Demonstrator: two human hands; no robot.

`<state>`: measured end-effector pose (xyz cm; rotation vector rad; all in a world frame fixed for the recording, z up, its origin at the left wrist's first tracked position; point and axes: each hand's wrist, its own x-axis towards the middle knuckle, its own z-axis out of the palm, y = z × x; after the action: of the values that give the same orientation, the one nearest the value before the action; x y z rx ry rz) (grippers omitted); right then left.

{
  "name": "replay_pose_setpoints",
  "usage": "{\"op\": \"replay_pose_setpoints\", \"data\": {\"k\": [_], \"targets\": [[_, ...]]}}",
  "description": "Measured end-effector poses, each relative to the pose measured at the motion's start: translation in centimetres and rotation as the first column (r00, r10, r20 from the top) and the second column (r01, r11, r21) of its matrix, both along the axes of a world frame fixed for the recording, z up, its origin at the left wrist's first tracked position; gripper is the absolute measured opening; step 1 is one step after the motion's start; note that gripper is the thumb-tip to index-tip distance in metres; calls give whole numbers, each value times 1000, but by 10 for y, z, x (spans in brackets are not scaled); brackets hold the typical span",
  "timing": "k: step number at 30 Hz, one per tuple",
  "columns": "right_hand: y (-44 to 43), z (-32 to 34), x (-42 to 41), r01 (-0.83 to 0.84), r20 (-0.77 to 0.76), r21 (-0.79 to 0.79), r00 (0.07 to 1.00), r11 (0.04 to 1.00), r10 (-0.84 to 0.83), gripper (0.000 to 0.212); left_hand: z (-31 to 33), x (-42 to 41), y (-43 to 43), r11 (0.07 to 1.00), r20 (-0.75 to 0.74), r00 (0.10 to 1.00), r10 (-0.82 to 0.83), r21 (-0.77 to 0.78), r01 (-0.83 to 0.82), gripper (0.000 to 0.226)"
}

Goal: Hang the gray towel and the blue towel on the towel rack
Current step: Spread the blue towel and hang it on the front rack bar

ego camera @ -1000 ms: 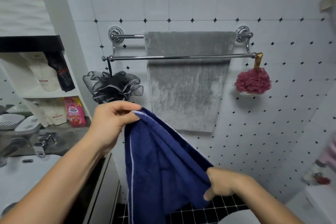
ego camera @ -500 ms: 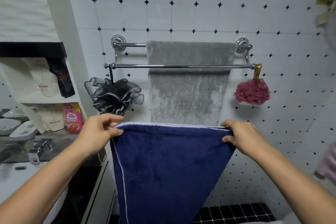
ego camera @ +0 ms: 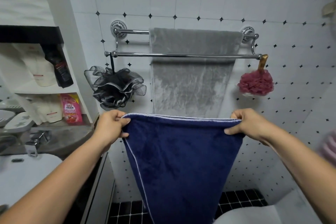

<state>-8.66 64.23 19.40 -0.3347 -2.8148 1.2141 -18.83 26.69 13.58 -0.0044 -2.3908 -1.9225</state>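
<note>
The left hand (ego camera: 111, 127) has its grip pinched tight on the blue towel's (ego camera: 181, 160) top left corner. The towel is stretched flat below the towel rack (ego camera: 181, 55) (gray towel (ego camera: 190, 82) draped over its back bar). The right hand (ego camera: 249, 123) pinches the right corner.

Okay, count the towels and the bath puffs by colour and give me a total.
Gray towel: 1
Blue towel: 1
Black bath puff: 1
Red bath puff: 1
Total: 4
</note>
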Motion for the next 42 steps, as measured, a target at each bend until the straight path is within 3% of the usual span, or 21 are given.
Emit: {"op": "replay_pose_setpoints", "data": {"k": [4,8,10,14,15,18,19,21,23,26,28,29,30,31,32,33,34,36,38,40,42], "targets": [[6,0,8,-192,92,-73,976,979,199,26,-6,-10,-9,992,8,997,72,101,-73,20],[4,-11,-12,140,-51,148,990,979,-133,31,-7,-15,-2,995,-33,999,26,97,-23,19],[-5,-17,-15,215,-55,127,976,968,-210,40,-5,-13,8,997,-59,998,1,79,4,19],[-10,-20,-5,-210,52,-137,974,968,219,29,4,-19,-7,975,-17,993,115,194,-109,19],[-8,-21,-6,-195,41,-109,979,975,201,26,4,-21,-14,974,-17,992,127,193,-121,20],[2,-20,-20,117,-51,263,993,958,-107,17,-2,-19,-14,998,-50,998,39,51,-37,21],[1,-20,-22,106,-37,280,994,954,-100,17,-7,-18,-10,1000,-48,999,23,12,-22,22],[-3,-19,-17,-174,107,150,981,973,159,14,-11,-20,-9,995,-9,998,68,68,-68,22],[-2,-18,-7,-336,156,-61,927,940,341,12,-10,-22,-16,949,21,985,170,265,-169,23],[2,-25,-19,-20,-37,-210,999,978,13,15,-9,-10,-9,935,-163,951,263,288,-209,27],[0,-29,-32,141,-118,-311,976,940,-185,15,-22,11,6,993,-161,987,4,117,15,25],[1,-31,-34,133,-112,-348,977,928,-181,11,-29,23,11,959,9,959,-285,9,285,22],[3,-32,-34,64,-63,-341,994,938,-90,6,-37,37,11,800,267,788,-555,-88,593,19],[7,-32,-29,-54,39,-309,997,950,69,6,-45,46,7,574,492,553,-672,-124,809,18],[11,-34,-22,-194,181,-285,951,939,252,9,-52,49,0,445,597,423,-681,-121,887,18],[16,-37,-15,-311,309,-281,866,908,393,12,-55,46,-7,470,590,448,-672,-129,873,17],[20,-42,-8,-369,383,-287,802,884,459,13,-56,39,-12,610,494,586,-642,-134,781,17],[20,-51,-3,-270,332,-320,866,908,374,5,-52,22,-19,950,242,923,-299,-14,311,21],[13,-58,-10,15,131,-370,991,929,36,6,-48,8,-16,982,108,994,27,181,-47,26],[1,-53,-16,100,-26,-443,992,891,-124,5,-47,3,-2,974,-9,990,141,177,-138,27],[-7,-44,-11,-146,53,-439,981,887,187,15,-43,7,11,982,-45,991,128,149,-120,24]]}}
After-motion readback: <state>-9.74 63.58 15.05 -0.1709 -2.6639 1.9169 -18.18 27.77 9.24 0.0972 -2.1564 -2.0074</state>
